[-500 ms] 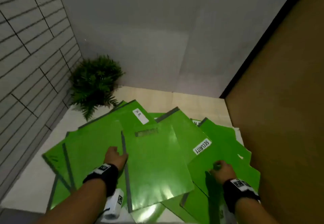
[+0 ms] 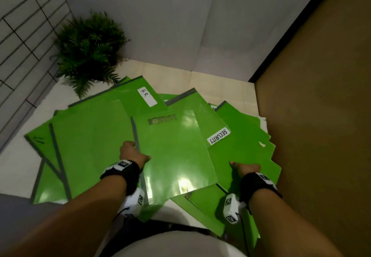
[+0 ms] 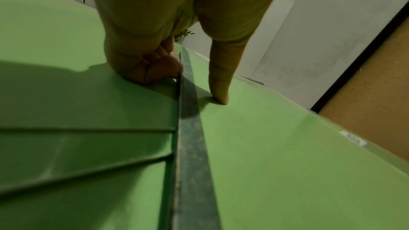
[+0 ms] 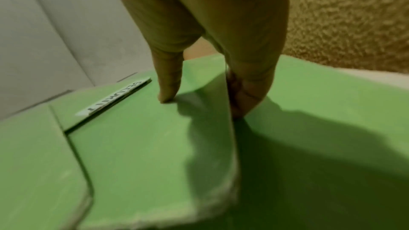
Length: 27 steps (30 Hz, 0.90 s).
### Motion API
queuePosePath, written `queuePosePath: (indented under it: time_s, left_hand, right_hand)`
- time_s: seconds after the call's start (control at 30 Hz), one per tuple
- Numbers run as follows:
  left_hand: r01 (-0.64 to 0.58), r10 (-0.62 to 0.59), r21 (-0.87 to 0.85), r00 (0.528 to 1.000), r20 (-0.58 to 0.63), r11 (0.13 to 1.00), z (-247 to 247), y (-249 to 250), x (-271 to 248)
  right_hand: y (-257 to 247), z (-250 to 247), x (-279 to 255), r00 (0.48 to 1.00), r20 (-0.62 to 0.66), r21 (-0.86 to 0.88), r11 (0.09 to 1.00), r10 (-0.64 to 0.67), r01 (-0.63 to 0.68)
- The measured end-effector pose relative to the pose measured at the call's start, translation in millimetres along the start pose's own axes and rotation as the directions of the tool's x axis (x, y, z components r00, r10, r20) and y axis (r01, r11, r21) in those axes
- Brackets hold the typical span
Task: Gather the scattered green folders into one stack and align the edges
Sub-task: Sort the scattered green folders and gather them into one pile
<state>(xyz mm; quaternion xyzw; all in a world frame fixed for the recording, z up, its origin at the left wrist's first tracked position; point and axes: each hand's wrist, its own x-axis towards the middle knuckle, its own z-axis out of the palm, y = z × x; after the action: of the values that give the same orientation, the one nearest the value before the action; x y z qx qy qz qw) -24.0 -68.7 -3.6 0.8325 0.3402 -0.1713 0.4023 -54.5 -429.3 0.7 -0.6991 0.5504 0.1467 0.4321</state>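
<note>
Folders (image 2: 96, 148): green, fanned in a loose overlapping heap across the surface (image 2: 18, 164), edges unaligned.
Top folder (image 2: 176, 156): glossy, grey spine on its left, lying over the others.
Left hand (image 2: 133, 153): fingers (image 3: 150, 69) curled at the spine of the top folder, thumb (image 3: 219, 83) pressed on its cover, gripping that edge.
Right hand (image 2: 246, 169): thumb (image 4: 169, 83) on a folder cover, fingers tucked behind its raised edge, pinching it.
Labels: "HR" (image 2: 147, 96) on a far folder; "SECURITY" (image 2: 218, 136) on one right of centre.
Plant (image 2: 90, 49): far left corner, just beyond the heap.
Board (image 2: 321, 116): brown, along the right side.
</note>
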Motion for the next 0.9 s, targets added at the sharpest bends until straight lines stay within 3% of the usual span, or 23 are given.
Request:
queuePosePath:
  time_s: [0.1, 0.2, 0.3, 0.4, 0.53, 0.7, 0.83, 0.9]
  left_hand:
    - [-0.016, 0.016, -0.012, 1.0, 0.026, 1.0, 6, -2, -3]
    - [-0.061, 0.059, -0.039, 0.997, -0.044, 0.997, 14, 1, -12]
    - [-0.086, 0.081, -0.217, 0.996, -0.033, 0.972, 20, 10, -19]
    - [-0.119, 0.134, -0.282, 0.99, 0.033, 0.952, 26, 13, -31]
    - [-0.154, 0.205, -0.288, 0.966, 0.158, 0.945, 47, 17, -60]
    - [-0.228, 0.273, -0.171, 0.905, 0.327, 0.959, 82, 31, -92]
    - [-0.297, 0.32, -0.121, 0.879, 0.352, 0.947, 75, 42, -95]
    - [-0.291, 0.335, -0.207, 0.915, 0.223, 0.934, 57, 46, -89]
  right_hand:
    - [-6, -5, -10, 0.997, 0.006, -0.033, 0.997, -0.076, 0.077]
    - [4, -13, 4, 0.987, 0.002, -0.073, 0.984, -0.161, 0.161]
    - [14, -29, 8, 0.975, 0.009, -0.084, 0.971, -0.224, 0.224]
    - [26, -41, 14, 0.962, 0.065, -0.07, 0.961, -0.265, 0.269]
    - [31, -38, 5, 0.953, 0.179, 0.025, 0.969, -0.245, 0.245]
    - [31, -30, -4, 0.915, 0.378, 0.175, 0.981, -0.14, 0.078]
    - [30, -34, 5, 0.945, 0.277, 0.154, 0.979, -0.173, 0.134]
    - [29, -40, 13, 0.961, 0.21, 0.163, 0.975, -0.183, 0.15]
